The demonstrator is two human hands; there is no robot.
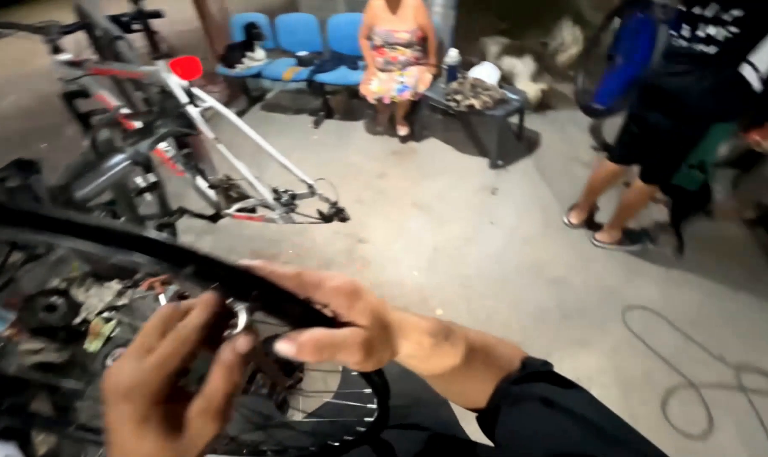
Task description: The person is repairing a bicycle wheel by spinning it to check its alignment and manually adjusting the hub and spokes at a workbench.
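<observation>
The left hand (pixel 168 381) is low at the left, fingers curled loosely against the tyre (pixel 147 250) and wheel (pixel 333 406), touching rather than clearly clamping; whether it pinches anything I cannot tell. The right hand (pixel 333 322) is closed over the tyre's black edge just beside it, thumb underneath. The wheel sits close in front of the person, over a cluttered pile of parts. To seat or work the tyre well, I judge both hands should stay close together on the edge and creep along it evenly. Motion blur smears the fingers and rim, the tyre's left end runs out of view, and the bike frame (pixel 231 152) behind is partly hidden.
</observation>
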